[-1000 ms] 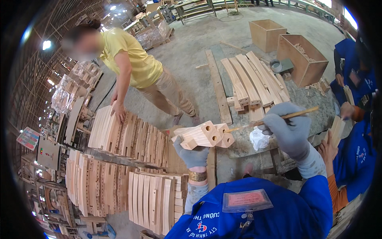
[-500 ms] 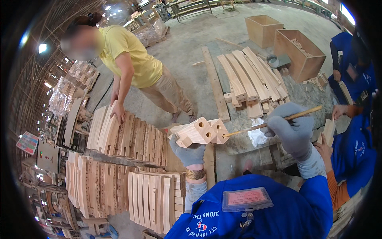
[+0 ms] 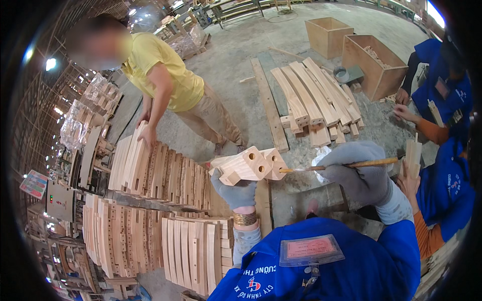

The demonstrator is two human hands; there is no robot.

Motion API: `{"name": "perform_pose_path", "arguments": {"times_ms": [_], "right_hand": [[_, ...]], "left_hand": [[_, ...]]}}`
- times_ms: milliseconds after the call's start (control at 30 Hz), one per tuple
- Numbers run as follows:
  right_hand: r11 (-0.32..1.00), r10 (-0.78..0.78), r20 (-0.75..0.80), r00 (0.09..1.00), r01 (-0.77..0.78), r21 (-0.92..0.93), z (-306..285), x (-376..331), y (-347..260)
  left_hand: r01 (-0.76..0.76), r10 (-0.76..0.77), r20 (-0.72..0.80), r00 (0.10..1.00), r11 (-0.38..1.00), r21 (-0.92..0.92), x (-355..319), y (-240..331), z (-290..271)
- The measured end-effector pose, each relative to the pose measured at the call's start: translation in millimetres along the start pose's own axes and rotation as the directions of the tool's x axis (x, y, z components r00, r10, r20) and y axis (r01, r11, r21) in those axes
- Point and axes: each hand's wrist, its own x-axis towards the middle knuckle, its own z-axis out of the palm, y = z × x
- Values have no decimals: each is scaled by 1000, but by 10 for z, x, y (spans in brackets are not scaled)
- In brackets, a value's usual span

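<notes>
My left hand (image 3: 235,190), in a grey glove, is closed from below around a bundle of pale wooden bars (image 3: 246,168). Their end faces have round drilled holes and are turned toward the right. In its grey glove, my right hand (image 3: 359,170) grips a thin, long-handled brush (image 3: 374,163), held almost level. The brush tip touches the end of the right-hand bar, at one of its lower holes. How far the tip reaches into the hole, I cannot tell.
Curved drilled bars (image 3: 306,95) lie piled ahead, near two wooden bins (image 3: 374,67) and a small round tin (image 3: 341,75). Stacked slats (image 3: 191,251) stand at left. A person in yellow (image 3: 173,75) handles some there; blue-clad co-workers (image 3: 447,185) are at right.
My right hand and the brush have shifted slightly left and down, and the brush lies flatter. My left hand stays nearly still. At right, a co-worker's hand has reached outward.
</notes>
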Motion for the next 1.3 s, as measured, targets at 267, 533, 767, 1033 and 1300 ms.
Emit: {"name": "perform_pose_path", "arguments": {"times_ms": [267, 533, 767, 1033, 1300], "right_hand": [[998, -5, -1, 1000, 5, 64, -10, 35, -45], [991, -119, -47, 992, 121, 54, -120, -10, -155], [917, 383, -451, 806, -271, 294, -343, -264, 140], [796, 276, -712, 646, -569, -207, -843, -488, 2729], [562, 585, -546, 599, -785, -259, -603, -206, 4558]], "left_hand": [[-68, 74, -20, 997, 972, 225, 13, 85, -40], [-105, 103, 22, 994, 961, 257, 13, -69, -149], [6, -24, 70, 997, 971, 239, -38, -261, -249], [83, -103, 117, 988, 983, 164, -120, -89, 95], [-33, -74, 131, 989, 743, 668, -175, -8, 310]]}}
